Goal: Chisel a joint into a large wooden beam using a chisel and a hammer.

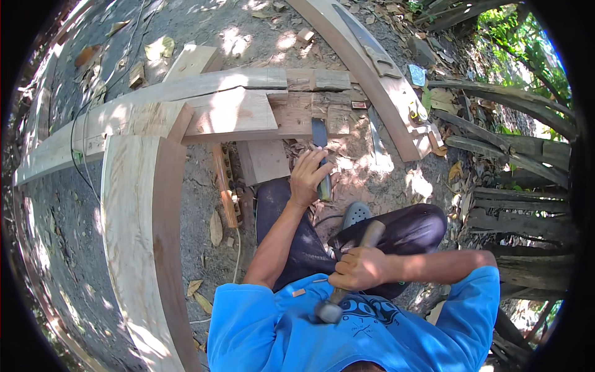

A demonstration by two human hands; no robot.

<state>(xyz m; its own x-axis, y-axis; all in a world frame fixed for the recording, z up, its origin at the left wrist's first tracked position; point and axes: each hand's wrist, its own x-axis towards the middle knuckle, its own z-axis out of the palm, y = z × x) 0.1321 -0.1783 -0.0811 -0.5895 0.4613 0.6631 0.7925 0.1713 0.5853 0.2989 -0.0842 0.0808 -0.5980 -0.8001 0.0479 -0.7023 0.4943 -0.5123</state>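
My left hand (308,175) is closed round a wide chisel (319,131). Its dark flat blade points away from me and meets the notched end of a timber beam (296,113); the lower handle shows below my fingers. My right hand (359,268) grips the handle of a hammer (372,235) close to my chest. The hammer's metal head hangs low, in front of my blue shirt, and is slightly blurred. Beside the first beam, a second long beam (248,77) has cuts near its right end. Small wood chips lie on my shirt.
A thick beam (133,248) stretches along my left. Another beam (365,68) slants at the far right, bearing a handsaw (381,62) and a tape measure (418,113). An orange power strip (224,186) with a cord lies left of my leg. A wooden fence (520,211) stands right.
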